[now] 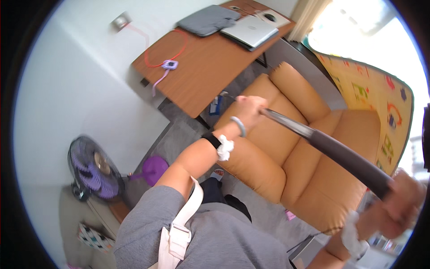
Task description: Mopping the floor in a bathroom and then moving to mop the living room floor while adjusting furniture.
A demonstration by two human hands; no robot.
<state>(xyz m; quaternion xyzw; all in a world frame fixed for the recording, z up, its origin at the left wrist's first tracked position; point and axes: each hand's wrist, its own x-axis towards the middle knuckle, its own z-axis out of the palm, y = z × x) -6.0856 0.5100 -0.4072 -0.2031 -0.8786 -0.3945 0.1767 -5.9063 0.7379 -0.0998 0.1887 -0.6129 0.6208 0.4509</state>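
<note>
A long pole (354, 163) with a thick dark grip and a shiny silver tube slants across the view, in front of the tan sofa. My left hand (251, 110) is wrapped round the silver part, near the table's front edge. Higher up, at the far right, my right hand (401, 206) closes round the end of the dark grip, somewhat blurred by motion. Beyond my left hand the pole's lower end is mostly hidden. A blue flat object (216, 106) lies on the floor there, under the table; whether it joins the pole I cannot tell.
A tan sofa (268, 121) stands close in front. Behind it is a brown table (197, 67) with a silver laptop (251, 30), a grey sleeve (208, 20) and a small purple device (170, 64). At left stands a purple fan (96, 168). A yellow printed mat (371, 89) leans by the window.
</note>
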